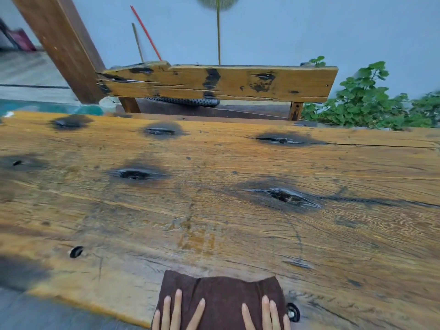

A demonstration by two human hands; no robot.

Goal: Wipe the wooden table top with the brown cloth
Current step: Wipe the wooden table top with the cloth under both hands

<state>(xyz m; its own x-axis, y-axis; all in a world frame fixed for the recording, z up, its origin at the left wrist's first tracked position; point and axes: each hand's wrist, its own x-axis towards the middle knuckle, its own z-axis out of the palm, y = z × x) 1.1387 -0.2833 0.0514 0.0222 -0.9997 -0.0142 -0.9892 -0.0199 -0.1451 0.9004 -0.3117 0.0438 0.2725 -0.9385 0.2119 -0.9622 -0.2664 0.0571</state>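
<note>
- I see the dark brown, soft-piled cloth (221, 301) lying flat on the near edge of the table, right at the bottom of the head view, with both hands on top of it.
- My left hand (177, 314) presses on the cloth's left half: 4 fingers spread out flat, fingertips pointing away from me, nothing gripped.
- My right hand (265, 315) presses on the cloth's right half, also open and flat, with 4 fingers visible; the palms of both hands are cut off by the lower frame edge.
- A strip of bare cloth shows between the 2 hands, and its far edge runs wavy, with the 2 far corners raised a little higher than the middle.
- The cloth looks folded or doubled, with soft creases running from the far edge toward my fingers; its near part is out of view.
- The wide orange-brown wooden table top (214, 198) carries it: rough planks with long cracks, several black knot holes and dark scorched-looking patches.
- A small dark hole (292, 312) in the wood sits just beside the cloth's right edge.
- Beyond the table stands a wooden bench backrest plank (214, 82) in the same knotted wood, with green leafy plants (362, 101) to its right against a pale wall.
</note>
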